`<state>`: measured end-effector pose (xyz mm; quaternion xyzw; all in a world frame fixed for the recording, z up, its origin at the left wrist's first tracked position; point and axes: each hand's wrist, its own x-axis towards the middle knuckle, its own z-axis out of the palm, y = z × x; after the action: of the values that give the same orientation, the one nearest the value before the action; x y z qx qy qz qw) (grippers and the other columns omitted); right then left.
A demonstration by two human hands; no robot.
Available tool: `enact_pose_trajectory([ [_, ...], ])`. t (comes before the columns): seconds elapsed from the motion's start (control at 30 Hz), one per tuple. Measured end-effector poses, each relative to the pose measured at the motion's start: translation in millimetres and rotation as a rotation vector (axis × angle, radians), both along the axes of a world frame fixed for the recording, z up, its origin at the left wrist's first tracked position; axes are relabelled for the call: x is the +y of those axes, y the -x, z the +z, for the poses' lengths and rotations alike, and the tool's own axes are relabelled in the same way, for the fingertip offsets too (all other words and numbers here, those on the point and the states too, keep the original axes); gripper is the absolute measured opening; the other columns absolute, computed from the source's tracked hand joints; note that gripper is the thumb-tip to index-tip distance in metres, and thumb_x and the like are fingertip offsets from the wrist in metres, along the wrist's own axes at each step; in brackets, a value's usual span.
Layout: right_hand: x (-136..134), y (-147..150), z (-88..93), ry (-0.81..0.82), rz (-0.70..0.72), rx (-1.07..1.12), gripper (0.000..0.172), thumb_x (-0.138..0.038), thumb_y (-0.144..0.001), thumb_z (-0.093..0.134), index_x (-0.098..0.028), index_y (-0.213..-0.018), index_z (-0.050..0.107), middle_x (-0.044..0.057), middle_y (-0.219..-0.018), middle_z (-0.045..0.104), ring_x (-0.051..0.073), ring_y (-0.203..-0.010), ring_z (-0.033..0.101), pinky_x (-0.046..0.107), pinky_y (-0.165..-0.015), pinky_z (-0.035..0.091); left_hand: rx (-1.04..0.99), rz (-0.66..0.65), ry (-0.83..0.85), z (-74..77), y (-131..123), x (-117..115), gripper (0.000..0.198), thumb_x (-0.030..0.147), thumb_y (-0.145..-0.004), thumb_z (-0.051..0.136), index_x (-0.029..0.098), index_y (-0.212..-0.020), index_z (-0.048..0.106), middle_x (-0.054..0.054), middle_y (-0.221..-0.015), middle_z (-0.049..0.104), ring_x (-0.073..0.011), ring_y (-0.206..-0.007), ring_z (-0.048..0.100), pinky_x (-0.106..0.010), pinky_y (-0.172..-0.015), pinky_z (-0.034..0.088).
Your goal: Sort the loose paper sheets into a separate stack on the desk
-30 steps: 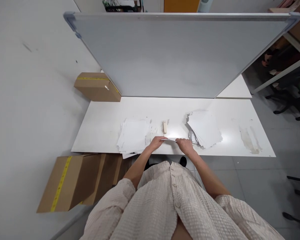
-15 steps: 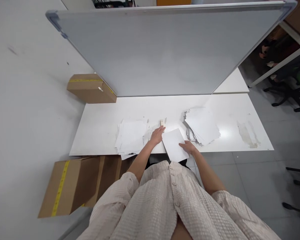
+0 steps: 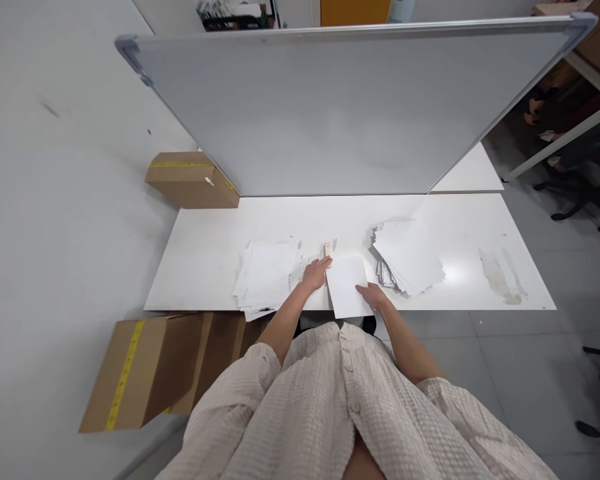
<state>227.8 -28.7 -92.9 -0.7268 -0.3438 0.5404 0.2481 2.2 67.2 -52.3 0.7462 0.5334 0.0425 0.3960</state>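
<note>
The sheet (image 3: 347, 287) has turned face-up, right hand (image 3: 373, 295) pinching its edge, left hand (image 3: 315, 274), whose grip I cannot tell, seemingly reaching the block (image 3: 328, 249), next needing a firm hold.

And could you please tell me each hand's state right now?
Left hand: at the small beige block; whether gripping cannot be told.
Right hand: closed on the white paper, at its right edge.

Beyond the grip, a broad whiteboard (image 3: 350, 113). Beyond and left of it, a yellow-taped cardboard box (image 3: 195, 187); left on its near side, another taped carton (image 3: 150, 380). Well to its right, a wheeled chair base (image 3: 583, 199) on grey floor (image 3: 525, 373).
</note>
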Motion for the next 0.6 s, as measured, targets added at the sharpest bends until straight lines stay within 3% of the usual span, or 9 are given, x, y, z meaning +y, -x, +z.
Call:
enact_pose_trajectory([
  [0.13,0.0,-0.8,2.3,0.137,-0.049,0.102,0.028,-0.038,-0.069,0.064,-0.014,-0.083,0.062,0.013,-0.087,0.071,0.023,-0.074,0.068,0.029,-0.058,0.053,0.101,-0.068,0.013,6.2,0.7,-1.9,0.072,0.003,-0.073,0.04,0.033,-0.138,0.033,0.009,-0.15,0.024,-0.0284,-0.138,0.019,-0.05,-0.111,0.02],
  [0.3,0.5,1.1,5.4,0.185,-0.099,0.133,0.025,-0.034,-0.07,0.065,-0.014,-0.084,0.062,0.014,-0.091,0.071,0.023,-0.077,0.068,0.026,-0.059,0.053,0.309,-0.196,-0.012,11.4,-1.9,-6.0,0.079,0.0,-0.074,0.036,0.035,-0.143,0.019,0.008,-0.153,0.011,-0.0304,-0.139,0.016,-0.055,-0.108,0.022],
  [0.6,1.6,9.3,16.7,0.153,-0.13,0.103,0.019,-0.029,-0.068,0.064,-0.013,-0.078,0.063,0.012,-0.082,0.072,0.02,-0.069,0.067,0.026,-0.055,0.051,0.294,-0.168,-0.031,7.5,-2.9,-9.1,0.082,-0.003,-0.071,0.038,0.037,-0.142,0.023,0.007,-0.153,0.016,-0.0334,-0.138,0.019,-0.059,-0.107,0.02],
])
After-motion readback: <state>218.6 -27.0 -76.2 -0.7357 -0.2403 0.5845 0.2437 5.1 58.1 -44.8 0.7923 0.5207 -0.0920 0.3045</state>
